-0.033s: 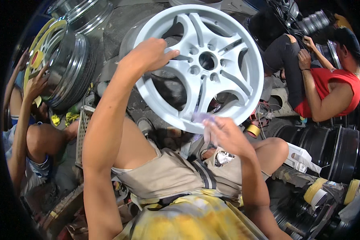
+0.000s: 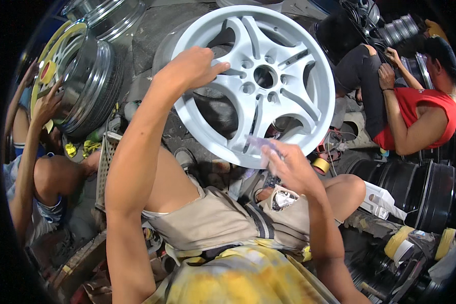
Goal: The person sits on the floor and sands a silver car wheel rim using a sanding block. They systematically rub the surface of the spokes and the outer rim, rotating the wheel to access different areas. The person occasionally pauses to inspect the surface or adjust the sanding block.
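Note:
A pale grey-white alloy wheel (image 2: 319, 66) stands tilted in front of me, its spoked face toward me. My left hand (image 2: 191, 68) grips it at the upper left, thumb resting on a spoke and the other fingers hidden behind the hand. In my right hand (image 2: 289, 164) is a thin purple piece of sandpaper (image 2: 262, 144), pinched between thumb and fingers. Its edge lies at the slot of the lower spoke, close to the wheel's near rim. Motion blurs these fingers a little.
A person in a red top (image 2: 423, 121) sits at the right. Another person's hand (image 2: 46, 107) holds a yellow-rimmed wheel (image 2: 61, 45) at the left. Dark wheel barrels (image 2: 410, 190) lie at the right, near a yellow tape roll (image 2: 320, 165).
My right hand has shifted slightly up and to the right with the sandpaper, along the lower spoke. My left hand and the wheel are almost unmoved.

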A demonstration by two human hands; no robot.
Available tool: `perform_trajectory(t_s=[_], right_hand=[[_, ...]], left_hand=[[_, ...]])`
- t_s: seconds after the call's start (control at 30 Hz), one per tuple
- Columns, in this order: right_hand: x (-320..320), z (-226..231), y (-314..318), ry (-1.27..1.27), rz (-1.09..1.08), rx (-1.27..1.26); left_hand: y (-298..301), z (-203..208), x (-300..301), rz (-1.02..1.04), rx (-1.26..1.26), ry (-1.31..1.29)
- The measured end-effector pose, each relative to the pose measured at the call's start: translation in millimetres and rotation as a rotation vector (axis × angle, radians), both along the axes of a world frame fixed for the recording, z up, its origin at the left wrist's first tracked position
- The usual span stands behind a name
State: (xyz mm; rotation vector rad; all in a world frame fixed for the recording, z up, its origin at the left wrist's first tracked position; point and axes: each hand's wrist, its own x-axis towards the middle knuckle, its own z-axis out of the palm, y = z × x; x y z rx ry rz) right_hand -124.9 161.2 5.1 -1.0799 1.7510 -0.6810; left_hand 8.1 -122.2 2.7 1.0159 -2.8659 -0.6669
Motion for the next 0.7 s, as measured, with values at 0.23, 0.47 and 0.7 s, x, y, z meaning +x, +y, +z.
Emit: perform_trajectory(t_s=[0.23, 0.47, 0.7], right_hand=[[20, -34, -20, 0.403, 0.235, -0.236], [-3, -8, 2, 0.478, 0.317, -0.117], [12, -29, -18, 0.292, 0.309, -0.226]], left_hand=[[1, 0, 6, 0.022, 0.012, 0.035], [1, -3, 15, 0.042, 0.012, 0.08], [2, -5, 10, -0.025, -0.067, 0.079]])
